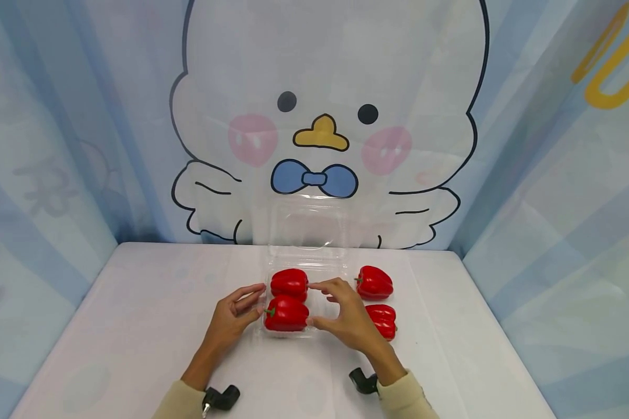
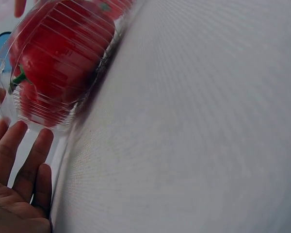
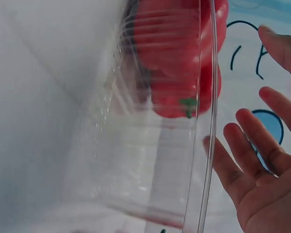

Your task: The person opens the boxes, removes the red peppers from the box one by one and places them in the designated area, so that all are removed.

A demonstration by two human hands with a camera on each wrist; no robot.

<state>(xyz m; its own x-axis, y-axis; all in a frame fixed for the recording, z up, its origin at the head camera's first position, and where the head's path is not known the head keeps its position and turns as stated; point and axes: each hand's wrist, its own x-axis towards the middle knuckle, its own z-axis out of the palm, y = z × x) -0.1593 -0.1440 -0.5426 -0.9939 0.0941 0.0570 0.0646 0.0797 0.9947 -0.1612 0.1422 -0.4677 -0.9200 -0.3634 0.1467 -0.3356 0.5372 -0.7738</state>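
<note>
A clear plastic clamshell box (image 1: 321,334) stands on the table with its lid (image 1: 309,233) raised behind it. Side by side in its left part lie two red bell peppers, a rear one (image 1: 288,283) and a front one (image 1: 287,314) with a green stem pointing left. My left hand (image 1: 229,314) is at the box's left side, fingers extended, fingertips right at the rim; the left wrist view shows its fingers (image 2: 31,165) below the ribbed wall. Over the box's right part is my right hand (image 1: 348,311), thumb and forefinger spread, their tips by the peppers' right ends.
To the right of the box are two more red bell peppers, one farther back (image 1: 374,283) and one nearer (image 1: 382,321), partly covered by my right hand. A curtain (image 1: 424,70) with a cartoon bird hangs behind the white table (image 1: 152,302), and more curtain flanks both sides.
</note>
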